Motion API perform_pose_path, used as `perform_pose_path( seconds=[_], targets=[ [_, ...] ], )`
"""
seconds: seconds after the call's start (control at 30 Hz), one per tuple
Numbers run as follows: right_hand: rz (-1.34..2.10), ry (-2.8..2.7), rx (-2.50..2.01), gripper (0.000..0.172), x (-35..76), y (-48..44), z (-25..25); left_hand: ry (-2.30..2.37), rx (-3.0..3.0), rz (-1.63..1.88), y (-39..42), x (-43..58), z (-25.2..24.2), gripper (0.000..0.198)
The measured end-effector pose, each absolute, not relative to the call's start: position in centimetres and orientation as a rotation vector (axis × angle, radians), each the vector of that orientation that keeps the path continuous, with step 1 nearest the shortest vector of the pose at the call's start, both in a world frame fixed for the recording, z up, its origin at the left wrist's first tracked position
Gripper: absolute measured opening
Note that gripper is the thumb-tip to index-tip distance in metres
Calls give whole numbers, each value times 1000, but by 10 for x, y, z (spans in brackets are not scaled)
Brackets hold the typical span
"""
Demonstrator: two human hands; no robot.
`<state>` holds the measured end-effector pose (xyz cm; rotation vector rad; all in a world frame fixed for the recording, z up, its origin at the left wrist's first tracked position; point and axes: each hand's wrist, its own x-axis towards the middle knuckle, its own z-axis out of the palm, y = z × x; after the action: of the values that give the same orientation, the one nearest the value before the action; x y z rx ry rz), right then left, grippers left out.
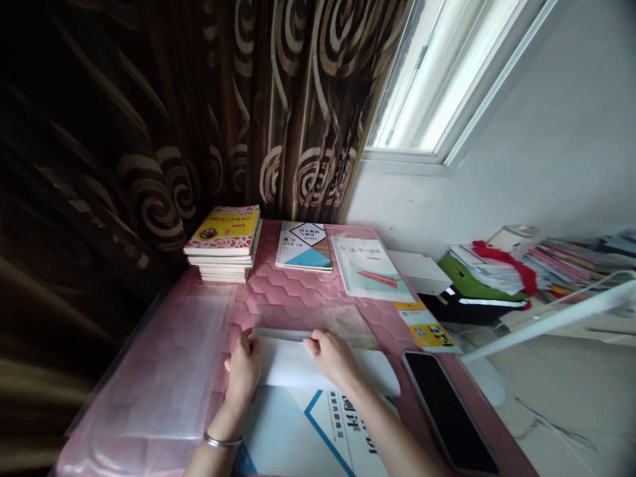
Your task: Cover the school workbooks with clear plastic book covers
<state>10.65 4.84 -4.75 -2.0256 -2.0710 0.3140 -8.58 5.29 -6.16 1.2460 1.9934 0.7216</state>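
A white-and-blue book [308, 424] lies on the pink quilted table [278, 295] right in front of me. A clear plastic cover sheet [328, 324] is folded over its far edge. My left hand [243, 368], with a bracelet on the wrist, presses its fingers down on the left end of the fold. My right hand [334, 354] pinches the plastic near the middle of that edge. Both hands have their fingers bent onto the cover.
A stack of books [224, 244] with a yellow top stands at the back left; two thin books [304, 246] [370, 267] lie beside it. A black phone [450, 411] rests at the right, a yellow leaflet [427, 326] above it. More clear plastic [179, 364] lies left. Clutter fills the right shelf.
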Motion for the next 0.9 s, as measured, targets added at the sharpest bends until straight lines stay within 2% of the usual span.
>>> perform_pose_path(
  seconds=[0.23, 0.43, 0.6, 0.77, 0.9],
  targets=[
    [207, -2079, -2014, 20, 99, 57, -57, 1975, 1286, 706, 53, -87, -64, 34],
    [-79, -2053, -1887, 17, 117, 41, -58, 2015, 1321, 662, 50, -85, -63, 37],
    [-330, -1810, -2126, 31, 168, 12, -62, 2016, 1315, 696, 50, -84, -66, 35],
    [-173, -1558, -2275, 34, 203, -1, -80, 2024, 1323, 724, 51, -84, -72, 34],
    [-95, -1445, -2133, 36, 206, 5, -93, 2050, 1411, 700, 51, -83, -74, 36]
  ],
)
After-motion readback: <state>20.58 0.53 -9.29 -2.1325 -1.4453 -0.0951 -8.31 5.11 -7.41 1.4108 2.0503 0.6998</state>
